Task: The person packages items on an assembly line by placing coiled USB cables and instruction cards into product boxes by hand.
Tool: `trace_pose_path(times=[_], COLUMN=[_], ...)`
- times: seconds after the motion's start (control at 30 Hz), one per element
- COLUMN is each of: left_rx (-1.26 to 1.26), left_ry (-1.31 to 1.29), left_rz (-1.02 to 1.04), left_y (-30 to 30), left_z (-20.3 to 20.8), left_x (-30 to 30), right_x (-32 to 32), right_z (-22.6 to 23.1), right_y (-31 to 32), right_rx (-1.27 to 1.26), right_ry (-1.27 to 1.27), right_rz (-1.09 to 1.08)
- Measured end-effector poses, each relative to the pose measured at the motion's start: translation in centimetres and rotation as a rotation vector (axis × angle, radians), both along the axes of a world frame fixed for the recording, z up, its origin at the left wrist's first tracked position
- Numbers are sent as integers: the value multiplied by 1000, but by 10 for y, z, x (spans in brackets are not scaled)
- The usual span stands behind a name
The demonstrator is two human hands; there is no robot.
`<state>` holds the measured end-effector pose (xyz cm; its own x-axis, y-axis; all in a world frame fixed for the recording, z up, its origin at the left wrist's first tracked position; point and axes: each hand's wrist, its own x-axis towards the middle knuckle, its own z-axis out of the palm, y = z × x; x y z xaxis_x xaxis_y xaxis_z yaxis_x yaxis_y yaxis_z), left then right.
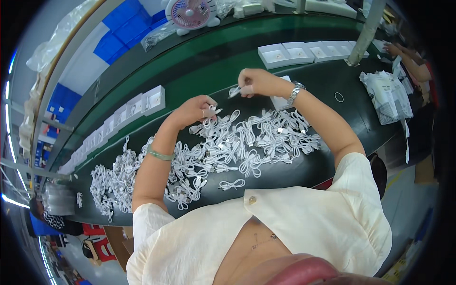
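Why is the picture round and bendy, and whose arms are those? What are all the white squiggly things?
There's no robot here, just a person. A wide fisheye camera worn on the person's head looks down, so straight edges bend near the rim. Both arms are that person's own.

The left hand is over a big heap of white cables, the squiggly things, each looped into a bundle. I can't tell exactly what its fingers grip. The right hand pinches one small cable bundle.

The heap lies on a dark table. Beyond it are rows of white boxes, and a pink fan stands at the back.
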<state>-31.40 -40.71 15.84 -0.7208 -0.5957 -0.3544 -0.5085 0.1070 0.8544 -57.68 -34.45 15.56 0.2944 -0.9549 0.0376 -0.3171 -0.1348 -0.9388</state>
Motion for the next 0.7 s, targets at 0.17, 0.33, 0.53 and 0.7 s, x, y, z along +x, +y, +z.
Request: trace_pose_path(times=[0.17,0.33,0.53,0.7], left_rx=[60,-75,-431,-800], left_ry=[117,78,47,2], left_rz=[-8,58,111,140], left_y=[-9,-41,-87,-100], left_z=[14,1,-29,-43], left_x=[-40,-94,-164,-223], right_x=[-74,-147,-181,-189], right_z=[-10,-20,-48,-70], right_y=[-12,-27,-45,-47], right_rx=[-58,-389,-380,-416], right_ry=[-220,104,434,631], right_rz=[-333,-735,-921,-642])
